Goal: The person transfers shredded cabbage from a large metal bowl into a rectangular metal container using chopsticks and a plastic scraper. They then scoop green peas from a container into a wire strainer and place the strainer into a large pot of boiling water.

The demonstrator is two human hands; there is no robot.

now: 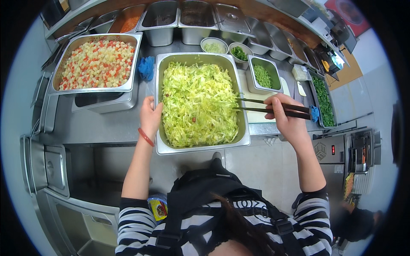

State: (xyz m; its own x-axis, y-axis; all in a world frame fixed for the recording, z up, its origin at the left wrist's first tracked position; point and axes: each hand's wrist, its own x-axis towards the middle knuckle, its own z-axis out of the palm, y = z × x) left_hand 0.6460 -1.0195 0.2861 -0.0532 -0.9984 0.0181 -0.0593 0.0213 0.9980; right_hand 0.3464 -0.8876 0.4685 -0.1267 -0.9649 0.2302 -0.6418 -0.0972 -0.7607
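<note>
A deep steel food pan (pixel 202 151) full of shredded cabbage (pixel 198 99) sits in front of me, its near end jutting past the counter's edge. My left hand (pixel 150 113) grips the pan's left rim, thumb on top. In my right hand (pixel 284 116) is a pair of long dark chopsticks (pixel 256 110), held slightly apart. Their tips reach into the cabbage at the pan's right side and are partly hidden by it. A few small reddish-brown bits show among the shreds.
Left stands a perforated pan (pixel 137 64) of diced white and orange vegetables beside a blue cloth (pixel 146 68). On the right are a small pan of chopped greens (pixel 263 76), a white cutting board (pixel 261 117) and a tray of greens (pixel 323 99). Steel containers (pixel 160 35) line the back.
</note>
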